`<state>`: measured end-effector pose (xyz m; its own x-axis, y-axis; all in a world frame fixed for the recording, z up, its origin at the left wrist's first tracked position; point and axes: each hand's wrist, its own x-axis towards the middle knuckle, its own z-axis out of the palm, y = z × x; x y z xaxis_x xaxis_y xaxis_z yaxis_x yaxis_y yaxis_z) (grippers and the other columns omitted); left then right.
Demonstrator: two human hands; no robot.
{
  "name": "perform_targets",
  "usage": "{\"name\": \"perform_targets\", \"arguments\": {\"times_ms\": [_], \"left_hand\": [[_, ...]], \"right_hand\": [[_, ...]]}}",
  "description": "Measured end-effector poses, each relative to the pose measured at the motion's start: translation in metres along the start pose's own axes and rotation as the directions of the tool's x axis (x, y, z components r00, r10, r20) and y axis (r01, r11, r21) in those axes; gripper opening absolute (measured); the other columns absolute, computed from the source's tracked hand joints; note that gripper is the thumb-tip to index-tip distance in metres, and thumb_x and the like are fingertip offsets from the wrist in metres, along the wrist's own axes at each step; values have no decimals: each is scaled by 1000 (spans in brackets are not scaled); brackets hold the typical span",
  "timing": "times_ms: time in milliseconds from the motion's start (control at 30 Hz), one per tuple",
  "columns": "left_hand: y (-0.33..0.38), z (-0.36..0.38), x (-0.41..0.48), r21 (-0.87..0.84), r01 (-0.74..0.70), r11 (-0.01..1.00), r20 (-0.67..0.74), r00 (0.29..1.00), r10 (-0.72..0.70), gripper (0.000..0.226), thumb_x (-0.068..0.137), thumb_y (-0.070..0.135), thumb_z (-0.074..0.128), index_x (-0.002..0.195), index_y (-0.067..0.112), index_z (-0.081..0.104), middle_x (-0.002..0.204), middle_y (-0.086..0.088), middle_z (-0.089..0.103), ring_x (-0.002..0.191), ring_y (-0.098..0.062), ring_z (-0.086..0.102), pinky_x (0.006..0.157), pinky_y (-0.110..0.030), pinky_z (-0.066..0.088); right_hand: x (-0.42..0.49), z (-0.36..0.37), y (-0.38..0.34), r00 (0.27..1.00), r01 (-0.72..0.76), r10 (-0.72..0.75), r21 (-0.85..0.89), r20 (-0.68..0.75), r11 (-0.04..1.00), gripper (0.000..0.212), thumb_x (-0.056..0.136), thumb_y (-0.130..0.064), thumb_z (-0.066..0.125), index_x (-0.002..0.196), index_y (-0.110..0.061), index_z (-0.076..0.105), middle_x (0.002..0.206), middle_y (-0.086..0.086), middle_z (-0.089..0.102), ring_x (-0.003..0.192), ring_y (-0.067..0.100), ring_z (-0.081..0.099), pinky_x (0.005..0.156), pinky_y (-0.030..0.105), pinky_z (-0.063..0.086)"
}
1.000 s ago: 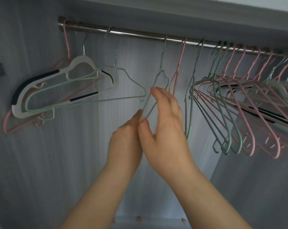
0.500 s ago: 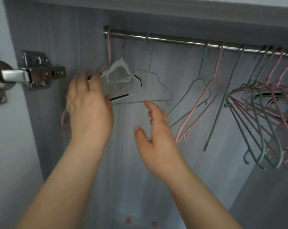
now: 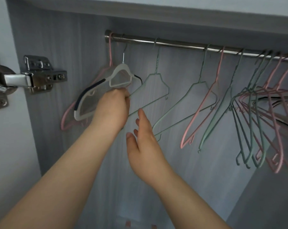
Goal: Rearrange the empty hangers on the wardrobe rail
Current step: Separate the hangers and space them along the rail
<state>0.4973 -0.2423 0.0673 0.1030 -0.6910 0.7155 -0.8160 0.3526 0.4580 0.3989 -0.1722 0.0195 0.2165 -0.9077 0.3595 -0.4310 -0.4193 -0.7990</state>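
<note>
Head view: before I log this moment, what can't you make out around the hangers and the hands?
- Left hand: its fingers curl behind the white hanger, so the exact grip is hidden.
- Rail: cut off by the right edge; hangers beyond it are unseen.
- Bunched hangers at the right: overlapped and blurred, uncountable.
- Right hand: open; contact with the green hanger is unclear.

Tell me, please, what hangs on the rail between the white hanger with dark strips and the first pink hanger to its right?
In the head view, two green wire hangers hang between the white hanger and the pink hanger.
</note>
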Motion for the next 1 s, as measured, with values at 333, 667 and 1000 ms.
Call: {"name": "perform_targets", "arguments": {"times_ms": [333,667,1000], "left_hand": [[8,21,7,-507,165,846,31,984,-173,22,91,0,37,98,-1,58,77,-4,63,59,-8,59,62,-26,54],[18,20,29,-343,93,935,16,996,-93,26,89,-1,35,90,4,60,91,-7,64,48,-11,50,44,-18,44],[45,-5,61,133,94,987,78,991,-105,22,83,-4,49,100,-1,62,105,-20,65,96,-33,60,73,-32,45]], "right_hand": [[11,-5,-5,999,-32,36,175,-21,984,69,97,-14,39,148,-18,-6,158,-7,8,144,6,16,119,31,19],[-9,-12,-6,994,-103,89,258,64,961,70,96,-31,42,148,-25,-4,157,-11,10,141,1,19,114,20,19],[-34,-14,-5,984,-140,108,238,142,961,65,96,-36,38,148,-27,0,155,-10,15,131,-5,24,104,12,20]]}}
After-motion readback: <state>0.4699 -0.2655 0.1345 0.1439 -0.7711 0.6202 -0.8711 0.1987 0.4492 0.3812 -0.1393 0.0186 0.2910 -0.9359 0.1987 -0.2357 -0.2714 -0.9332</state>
